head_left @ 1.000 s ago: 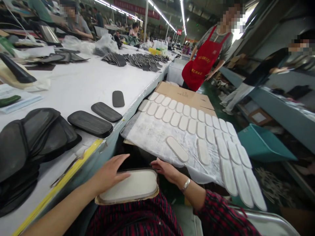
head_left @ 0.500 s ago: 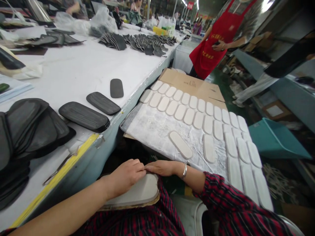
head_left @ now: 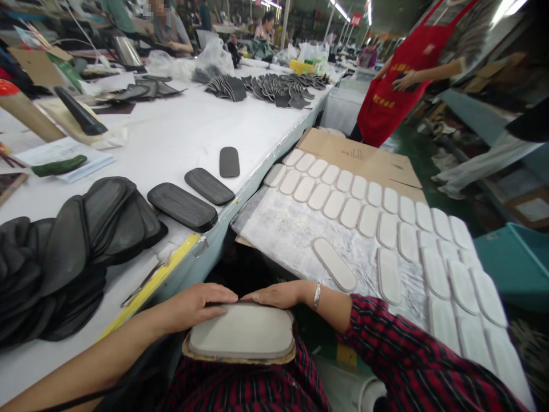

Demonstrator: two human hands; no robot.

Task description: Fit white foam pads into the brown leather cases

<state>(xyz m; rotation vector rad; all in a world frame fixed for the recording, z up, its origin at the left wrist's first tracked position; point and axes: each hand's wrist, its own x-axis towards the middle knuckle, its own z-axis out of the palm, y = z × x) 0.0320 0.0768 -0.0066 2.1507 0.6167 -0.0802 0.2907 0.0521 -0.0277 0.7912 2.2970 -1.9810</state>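
Pad (head_left: 243,331) bears the unclenched left hand (head_left: 198,304) and flattened right hand (head_left: 279,294) along its edge.

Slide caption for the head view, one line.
Left hand and right hand at the far edge of a pale pad; dark pieces left, more pale pads right.

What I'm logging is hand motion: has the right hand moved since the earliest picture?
Yes: judged against the yellow strip, the right hand has shifted left, closer to it.
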